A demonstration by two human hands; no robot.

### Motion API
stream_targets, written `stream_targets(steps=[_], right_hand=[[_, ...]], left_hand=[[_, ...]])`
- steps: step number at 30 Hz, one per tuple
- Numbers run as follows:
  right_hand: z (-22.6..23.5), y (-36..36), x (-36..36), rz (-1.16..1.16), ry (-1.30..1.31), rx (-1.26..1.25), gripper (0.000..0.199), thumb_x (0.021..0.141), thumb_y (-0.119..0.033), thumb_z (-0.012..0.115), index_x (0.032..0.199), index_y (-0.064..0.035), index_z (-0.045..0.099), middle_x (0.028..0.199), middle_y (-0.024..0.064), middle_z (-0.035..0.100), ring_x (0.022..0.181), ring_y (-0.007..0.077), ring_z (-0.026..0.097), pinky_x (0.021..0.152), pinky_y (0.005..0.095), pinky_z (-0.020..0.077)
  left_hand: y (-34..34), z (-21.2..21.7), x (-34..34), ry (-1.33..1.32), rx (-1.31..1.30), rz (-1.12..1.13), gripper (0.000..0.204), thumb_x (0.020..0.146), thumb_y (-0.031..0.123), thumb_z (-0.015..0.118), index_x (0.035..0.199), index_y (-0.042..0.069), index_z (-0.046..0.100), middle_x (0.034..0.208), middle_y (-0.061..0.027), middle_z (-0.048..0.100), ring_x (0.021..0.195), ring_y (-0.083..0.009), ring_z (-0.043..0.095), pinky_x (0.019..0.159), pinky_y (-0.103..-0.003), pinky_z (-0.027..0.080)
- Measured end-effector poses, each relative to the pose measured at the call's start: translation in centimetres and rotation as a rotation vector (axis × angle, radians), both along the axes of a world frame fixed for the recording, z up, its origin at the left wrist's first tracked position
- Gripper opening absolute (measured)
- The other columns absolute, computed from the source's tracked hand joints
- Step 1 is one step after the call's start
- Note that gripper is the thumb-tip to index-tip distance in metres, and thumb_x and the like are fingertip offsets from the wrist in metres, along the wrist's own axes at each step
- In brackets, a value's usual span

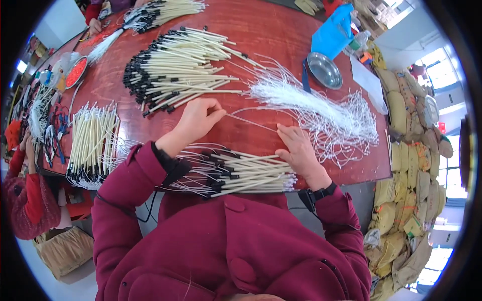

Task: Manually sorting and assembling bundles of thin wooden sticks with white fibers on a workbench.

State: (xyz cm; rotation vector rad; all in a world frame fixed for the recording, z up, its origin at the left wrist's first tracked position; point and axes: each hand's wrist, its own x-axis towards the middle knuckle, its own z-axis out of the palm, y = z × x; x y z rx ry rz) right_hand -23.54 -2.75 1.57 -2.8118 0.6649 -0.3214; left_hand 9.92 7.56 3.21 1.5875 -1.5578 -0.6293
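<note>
A white strand [252, 123] spans the gap between the hands over the bench [256, 32], its long axis tilting from near ten o'clock down toward four.

The left hand [197, 122] is closed in a pinch, thumb against finger, on the strand's upper end; the right hand [303, 151] is loosely bent, thumb apart, with the strand reaching its fingertips, though whether they grip it I cannot tell. The white bundle [311, 108] lies at one o'clock from the right hand, the nearer one; the large rod pile [186, 65] sits near twelve from the left.
</note>
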Motion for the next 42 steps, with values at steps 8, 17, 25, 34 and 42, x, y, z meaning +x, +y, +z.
stream_targets(steps=[8,17,25,34,42], right_hand=[[0.0,-0.2,0.7,0.040,0.019,-0.014,0.076,0.094,-0.055,0.056,0.137,0.0076,0.054,0.151,0.0172,0.050,0.129,0.0372,0.049,0.111,0.0466,0.0364],[0.3,-0.8,1.2,0.041,0.016,0.040,0.077,0.099,-0.059,0.049,0.137,0.0085,0.055,0.150,0.0182,0.050,0.131,0.0374,0.048,0.112,0.0465,0.0358],[0.3,-0.5,1.3,0.046,0.005,0.036,0.077,0.101,-0.059,0.045,0.136,0.0092,0.056,0.148,0.0188,0.052,0.130,0.0376,0.049,0.112,0.0462,0.0363],[0.1,-0.4,1.8,0.043,-0.042,0.045,0.076,0.097,-0.057,0.055,0.132,0.0106,0.057,0.144,0.0200,0.054,0.124,0.0386,0.050,0.107,0.0465,0.0411],[-0.1,-0.3,1.8,0.032,-0.060,0.039,0.070,0.100,-0.052,0.051,0.131,0.0103,0.058,0.143,0.0208,0.055,0.123,0.0387,0.052,0.107,0.0459,0.0409]], left_hand=[[5.7,-1.9,3.6,-0.057,0.227,0.268,0.021,0.086,0.020,0.072,0.083,-0.001,0.071,0.072,-0.0176,0.069,0.068,-0.0347,0.068,0.066,-0.043,0.052],[7.6,-3.1,5.8,-0.227,0.295,0.284,0.026,0.084,0.024,0.074,0.078,0.000,0.070,0.074,-0.0189,0.069,0.072,-0.0370,0.067,0.066,-0.045,0.052],[2.5,1.0,4.4,-0.528,0.136,0.210,0.030,0.085,0.029,0.075,0.100,0.006,0.062,0.092,-0.0131,0.065,0.093,-0.0360,0.065,0.081,-0.046,0.052],[-7.4,-3.5,0.9,-0.863,-0.253,-0.033,0.013,0.092,0.015,0.058,0.100,0.007,0.064,0.098,-0.0094,0.067,0.101,-0.0261,0.066,0.085,-0.042,0.053],[-3.8,-0.3,0.2,-0.749,-0.258,-0.119,0.015,0.090,0.010,0.059,0.104,0.007,0.062,0.096,-0.0112,0.062,0.097,-0.0303,0.066,0.081,-0.042,0.053]])
